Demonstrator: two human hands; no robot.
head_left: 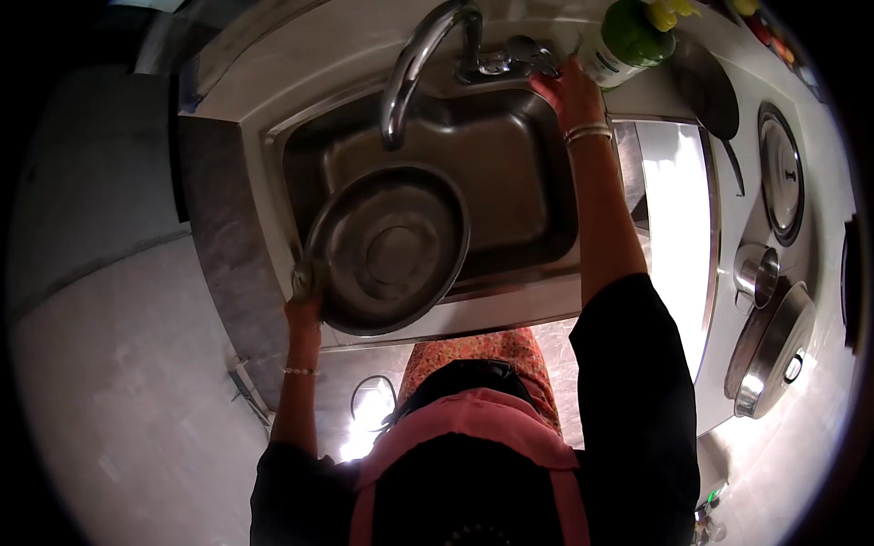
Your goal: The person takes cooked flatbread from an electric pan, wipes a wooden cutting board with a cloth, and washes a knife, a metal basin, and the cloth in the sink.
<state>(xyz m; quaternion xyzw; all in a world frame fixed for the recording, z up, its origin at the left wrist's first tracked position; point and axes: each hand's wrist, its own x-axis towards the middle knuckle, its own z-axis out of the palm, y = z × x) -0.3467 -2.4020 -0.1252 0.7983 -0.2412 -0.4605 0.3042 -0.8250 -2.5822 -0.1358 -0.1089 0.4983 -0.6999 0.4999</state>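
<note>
A round, shallow metal pan [437,246] is tilted over the near left part of the steel sink [510,182]. My left hand [305,302] is closed on its left edge, where the grip is dim and small. No water shows below the spout of the chrome tap [395,109]. Beyond the sink's right back corner, my right hand [574,98] is at the tap lever [546,62], which lies between its thumb and fingers. A green-and-white container [628,45] stands just beyond that hand and partly touches its outline.
Along the right counter lie a dark frying pan [710,91], an oval lid [781,173], a small steel pot [756,273] and a large lidded pan [776,355]. A bright opening [674,209] lies right of my right forearm. The counter's front edge [510,317] runs before my body.
</note>
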